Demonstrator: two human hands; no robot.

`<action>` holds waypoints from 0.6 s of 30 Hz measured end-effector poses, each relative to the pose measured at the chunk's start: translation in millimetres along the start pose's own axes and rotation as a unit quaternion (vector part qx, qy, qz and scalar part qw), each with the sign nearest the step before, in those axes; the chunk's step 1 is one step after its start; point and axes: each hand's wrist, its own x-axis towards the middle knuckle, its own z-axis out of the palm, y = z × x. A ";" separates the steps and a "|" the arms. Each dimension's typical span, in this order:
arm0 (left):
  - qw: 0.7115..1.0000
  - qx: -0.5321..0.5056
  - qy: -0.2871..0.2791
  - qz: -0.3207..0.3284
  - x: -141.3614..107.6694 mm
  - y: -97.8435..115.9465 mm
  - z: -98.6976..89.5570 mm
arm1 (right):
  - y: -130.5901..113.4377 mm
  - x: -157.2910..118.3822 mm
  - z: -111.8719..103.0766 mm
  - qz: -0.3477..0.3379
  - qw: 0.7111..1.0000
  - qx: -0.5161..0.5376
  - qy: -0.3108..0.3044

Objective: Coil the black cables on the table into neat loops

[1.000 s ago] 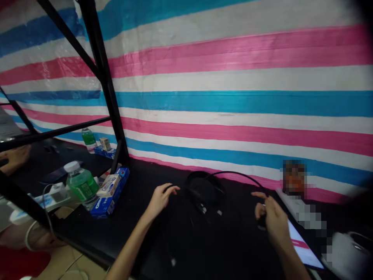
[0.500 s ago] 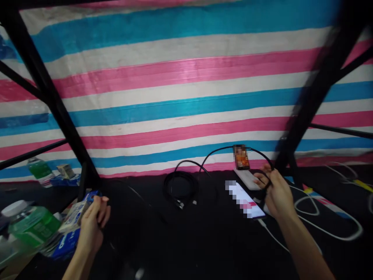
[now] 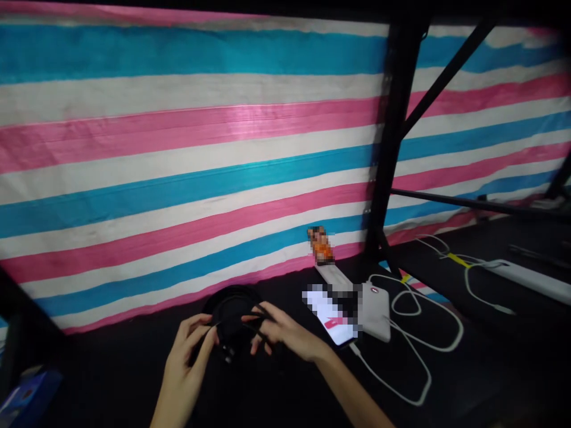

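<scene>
A coiled black cable [image 3: 232, 292] lies on the dark table in front of me, close to the striped sheet. My left hand [image 3: 186, 351] pinches a thin part of the cable at the coil's left side, thumb against fingertips. On the other side, my right hand [image 3: 282, 330] grips dark strands of cable between its bent fingers. Between the hands, small metal plug ends [image 3: 228, 355] show below the coil. Just right of my right hand lies a phone [image 3: 335, 327] with a lit screen, partly blurred out.
A white power bank [image 3: 377, 312] with white cords [image 3: 455, 345] sits right of the phone. Behind it, a small picture screen [image 3: 322, 246] leans by a pale flat item [image 3: 335, 277]. Black frame posts [image 3: 387, 148] stand at the back. A white power strip [image 3: 530, 276] lies far right; a blue box [image 3: 29, 395] is lower left.
My view has turned right. My left hand has moved from beside the blue boxes to the cable coil. The right hand has brought its cable left, close to the left hand.
</scene>
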 end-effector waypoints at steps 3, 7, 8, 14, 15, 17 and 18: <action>0.995 0.029 0.083 0.043 0.8 -0.8 8.0 | -15.9 3.3 0.8 -0.041 0.993 -0.114 0.003; 0.984 0.048 0.144 0.092 5.0 5.9 14.3 | -51.6 3.9 10.5 -0.088 0.981 -0.169 0.023; 0.983 0.034 0.154 0.099 7.3 8.3 17.1 | -60.6 2.7 13.9 -0.096 0.981 -0.165 0.021; 0.982 -0.138 0.132 -0.014 25.6 21.8 33.3 | -93.2 -9.7 25.1 -0.122 0.984 -0.127 -0.015; 0.976 -0.158 0.138 -0.060 28.6 24.0 33.6 | -95.0 -10.1 24.6 -0.131 0.984 -0.120 -0.006; 0.950 -0.225 0.169 -0.137 35.2 29.1 32.5 | -97.2 -8.2 22.5 -0.147 0.984 -0.105 0.009; 0.931 -0.271 0.187 -0.157 38.9 32.0 31.3 | -97.7 -5.9 21.3 -0.156 0.982 -0.101 0.017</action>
